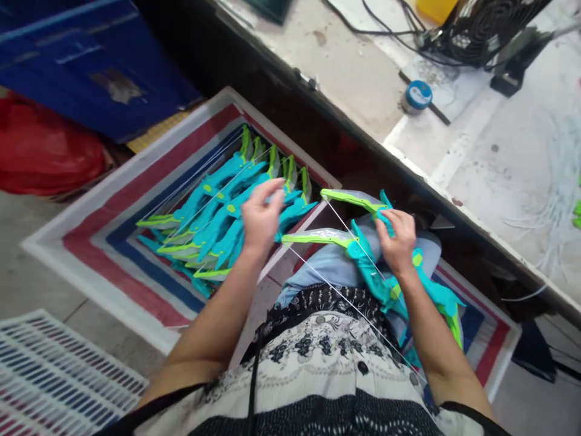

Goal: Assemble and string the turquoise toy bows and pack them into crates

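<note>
Two turquoise and lime-green toy bows with white strings lie across my lap. My right hand (pixel 397 239) is closed on the turquoise part of the farther toy bow (pixel 354 198), near the base of its green limb. The nearer toy bow (pixel 365 263) rests on my thighs, its string running down across my shirt. My left hand (pixel 262 215) is held over the heap of toy bows (pixel 213 200) in the striped box to my left. Its fingers are curled with the tips together; whether anything small is between them I cannot make out.
The striped box (pixel 91 254) stands left; another striped container (pixel 492 357) is at lower right. A workbench (pixel 363 91) runs along the far side, bearing a blue-lidded jar (pixel 417 97), cables and white strings (pixel 556 200). Blue crate (pixel 91 72), red bag (pixel 45 148) and white slatted basket (pixel 68 375) stand left.
</note>
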The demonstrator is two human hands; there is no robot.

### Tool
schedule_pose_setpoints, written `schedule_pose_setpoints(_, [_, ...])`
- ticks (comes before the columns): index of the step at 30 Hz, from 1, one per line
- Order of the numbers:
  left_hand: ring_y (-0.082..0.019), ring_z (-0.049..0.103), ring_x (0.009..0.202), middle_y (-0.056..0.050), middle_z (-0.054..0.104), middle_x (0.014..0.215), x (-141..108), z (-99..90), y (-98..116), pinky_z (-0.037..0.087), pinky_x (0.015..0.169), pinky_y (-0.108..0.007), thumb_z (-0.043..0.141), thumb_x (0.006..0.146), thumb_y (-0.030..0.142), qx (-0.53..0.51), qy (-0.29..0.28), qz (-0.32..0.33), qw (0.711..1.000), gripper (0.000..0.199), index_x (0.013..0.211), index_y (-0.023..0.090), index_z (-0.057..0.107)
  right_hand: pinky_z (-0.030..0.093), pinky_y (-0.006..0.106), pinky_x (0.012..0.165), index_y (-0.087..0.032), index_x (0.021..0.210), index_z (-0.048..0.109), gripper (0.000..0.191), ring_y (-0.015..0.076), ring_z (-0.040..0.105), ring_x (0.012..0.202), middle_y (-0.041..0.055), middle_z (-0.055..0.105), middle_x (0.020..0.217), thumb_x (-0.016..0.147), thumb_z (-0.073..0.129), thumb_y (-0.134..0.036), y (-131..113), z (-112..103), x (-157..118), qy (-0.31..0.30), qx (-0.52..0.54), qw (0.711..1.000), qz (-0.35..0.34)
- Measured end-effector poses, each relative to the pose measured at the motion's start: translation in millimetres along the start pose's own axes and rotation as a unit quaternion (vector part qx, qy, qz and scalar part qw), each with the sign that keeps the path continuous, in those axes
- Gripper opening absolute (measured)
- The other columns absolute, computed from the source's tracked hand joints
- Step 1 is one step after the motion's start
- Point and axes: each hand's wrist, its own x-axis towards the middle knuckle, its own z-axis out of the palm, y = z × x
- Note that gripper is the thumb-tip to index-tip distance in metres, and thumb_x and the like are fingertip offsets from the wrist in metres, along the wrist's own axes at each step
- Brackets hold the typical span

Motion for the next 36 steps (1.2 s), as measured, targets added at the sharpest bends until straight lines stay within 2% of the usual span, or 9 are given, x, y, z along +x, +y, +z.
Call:
schedule_pose_setpoints(3, [-0.017,0.065,0.072,-0.004,0.071,0.081,-22.9,-50.8,-22.4,0.056,0.069,-0.031,0.053,0.081,0.028,0.132,0.085,-0.058,0.986,0.021,0.087,0.016,0.069,0.044,0.048,0.097,-0.02,0.119,0.065,0.039,0.028,0.057,0.106,0.0136,0.064,0.112,0.093,0.056,-0.047,40.9,-38.3,-55.8,0.009,-0.075,0.997,0.035])
schedule_pose_setpoints(6, [-0.022,0.068,0.075,-0.003,0.074,0.08,-76.6,-58.8,-31.5,0.059,0.076,-0.039,0.054,0.082,0.028,0.229,-0.192,-0.009,0.954,0.017,0.083,0.021,0.07,0.044,0.051,0.096,-0.017,0.129,0.058,0.055,0.032,0.054,0.111,0.0173,0.059,0.118,0.089,0.059,-0.055,65.8,-50.7,-102.0,-0.018,-0.126,0.99,0.056])
schedule_pose_setpoints(10, [-0.028,0.057,0.13,-0.013,0.064,0.135,-139.6,5.0,-14.5,0.048,0.109,-0.047,0.044,0.093,0.019,0.195,-0.449,0.242,0.838,0.035,0.119,0.02,0.068,0.043,0.055,0.099,-0.018,0.13,0.058,0.054,0.0345,0.049,0.115,0.0182,0.054,0.123,0.083,0.066,-0.045,69.8,-42.4,-121.6,-0.06,-0.142,0.984,0.087])
schedule_pose_setpoints(13, [-0.029,0.036,0.147,-0.01,0.05,0.151,-150.8,71.6,-6.8,0.026,0.123,-0.056,0.037,0.095,0.012,0.194,-0.488,0.356,0.773,0.045,0.13,0.025,0.061,0.045,0.053,0.1,-0.018,0.127,0.062,0.048,0.0334,0.052,0.114,0.0169,0.059,0.121,0.08,0.065,-0.03,70.7,-42.8,-109.2,-0.096,-0.128,0.981,0.107])
schedule_pose_setpoints(18, [-0.028,0.046,0.14,-0.01,0.062,0.134,-130.6,152.2,-7.3,0.024,0.123,-0.061,0.044,0.093,0.013,0.19,-0.5,0.393,0.748,0.029,0.108,0.024,0.068,0.051,0.037,0.092,-0.018,0.118,0.068,0.045,0.0245,0.065,0.099,0.0086,0.071,0.112,0.073,0.063,-0.021,94.2,-74.7,-60.3,-0.228,0.004,0.963,0.145])
schedule_pose_setpoints(25, [-0.033,0.061,0.114,-0.017,0.067,0.113,-104.6,129.2,61.6,0.044,0.104,-0.054,0.048,0.089,0.023,0.284,-0.489,0.488,0.665,0.027,0.11,0.017,0.064,0.052,0.027,0.078,-0.017,0.097,0.077,0.035,0.018,0.066,0.082,-0.0014,0.076,0.088,0.065,0.075,-0.031,123.0,-97.7,-6.3,-0.456,0.248,0.822,0.234])
schedule_pose_setpoints(30, [-0.032,0.066,0.095,-0.016,0.067,0.109,-107.4,104.7,70.1,0.052,0.08,-0.042,0.055,0.086,0.036,0.469,-0.593,0.355,0.55,0.042,0.122,0.015,0.06,0.056,0.028,0.071,-0.016,0.096,0.076,0.056,0.0149,0.067,0.07,-0.0017,0.075,0.08,0.044,0.093,-0.031,118.4,-70.8,9.9,-0.559,0.328,0.681,0.341])
schedule_pose_setpoints(33, [-0.03,0.068,0.098,-0.013,0.066,0.119,-121.1,108.8,49.3,0.052,0.076,-0.035,0.056,0.087,0.037,0.479,-0.643,0.281,0.527,0.048,0.131,0.019,0.056,0.058,0.032,0.069,-0.012,0.088,0.073,0.051,0.0157,0.067,0.066,0.0004,0.073,0.073,0.049,0.093,-0.038,119.9,-59.9,25.1,-0.503,0.303,0.712,0.385])
schedule_pose_setpoints(36, [-0.03,0.067,0.104,-0.014,0.065,0.121,-130.6,113.4,37.0,0.052,0.079,-0.035,0.056,0.09,0.039,0.488,-0.626,0.263,0.549,0.048,0.133,0.018,0.055,0.058,0.033,0.073,-0.011,0.084,0.071,0.036,0.017,0.067,0.069,0.0034,0.071,0.07,0.075,0.079,-0.045,121.3,-65.2,33.0,-0.366,0.244,0.824,0.356])
